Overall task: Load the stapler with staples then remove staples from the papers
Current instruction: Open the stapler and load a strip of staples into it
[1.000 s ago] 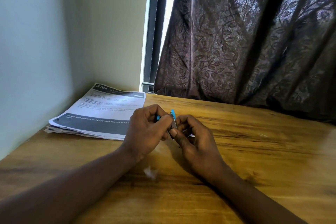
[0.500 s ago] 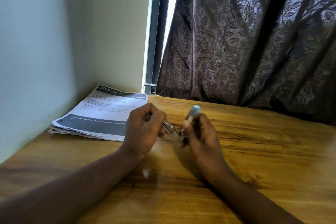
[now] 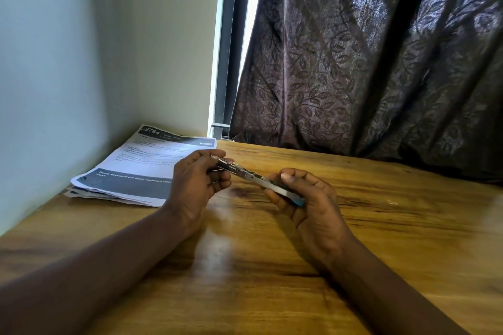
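Observation:
A small blue and metal stapler (image 3: 254, 177) is swung wide open above the wooden desk (image 3: 381, 239), stretched almost flat between my hands. My left hand (image 3: 194, 185) grips its metal end at the left. Its blue end at the right sits in my right hand (image 3: 307, 198), thumb on top. A stack of printed papers (image 3: 141, 168) lies on the desk to the left, by the wall. No loose staples can be made out.
A pale wall runs along the desk's left side. A dark patterned curtain (image 3: 367, 62) hangs behind the desk's far edge, with a window frame (image 3: 228, 49) beside it. A tiny pale speck (image 3: 392, 202) lies on the wood right of my hands.
The stapler has been swung open: a second ago it was folded between my close-set fingers, then its blue half rose, and it is stretched out with my hands farther apart.

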Available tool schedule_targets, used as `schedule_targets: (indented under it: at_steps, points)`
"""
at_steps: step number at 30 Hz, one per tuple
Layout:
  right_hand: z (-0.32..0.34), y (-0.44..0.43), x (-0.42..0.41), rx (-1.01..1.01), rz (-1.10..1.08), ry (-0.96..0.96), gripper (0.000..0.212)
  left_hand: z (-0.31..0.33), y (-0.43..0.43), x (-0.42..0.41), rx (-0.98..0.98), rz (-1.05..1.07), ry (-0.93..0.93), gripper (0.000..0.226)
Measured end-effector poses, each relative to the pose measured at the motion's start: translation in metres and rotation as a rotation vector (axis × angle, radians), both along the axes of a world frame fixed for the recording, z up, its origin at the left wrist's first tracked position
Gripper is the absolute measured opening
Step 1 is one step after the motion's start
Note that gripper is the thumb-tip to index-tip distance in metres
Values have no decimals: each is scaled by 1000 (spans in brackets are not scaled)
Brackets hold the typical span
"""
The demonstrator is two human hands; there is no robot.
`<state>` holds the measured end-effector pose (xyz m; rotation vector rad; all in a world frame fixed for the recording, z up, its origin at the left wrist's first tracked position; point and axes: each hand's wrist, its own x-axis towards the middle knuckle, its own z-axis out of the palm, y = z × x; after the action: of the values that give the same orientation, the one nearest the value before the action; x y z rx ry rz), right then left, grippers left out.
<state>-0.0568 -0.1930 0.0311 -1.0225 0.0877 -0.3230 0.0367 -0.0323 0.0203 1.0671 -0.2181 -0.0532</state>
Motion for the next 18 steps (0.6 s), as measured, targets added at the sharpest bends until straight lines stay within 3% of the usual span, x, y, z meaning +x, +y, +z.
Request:
schedule_targets:
  at_steps: [8, 12, 18]
  points:
    - [3, 3, -8, -195, 256, 149, 20, 0, 4, -1, 48, -162, -4, 29]
    - [0, 5, -7, -254, 390, 179, 44, 0, 1, -6, 55, -342, -24, 31]
    - [0, 7, -9, -279, 494, 219, 43, -6, 1, -11, 319, -454, -229, 32]
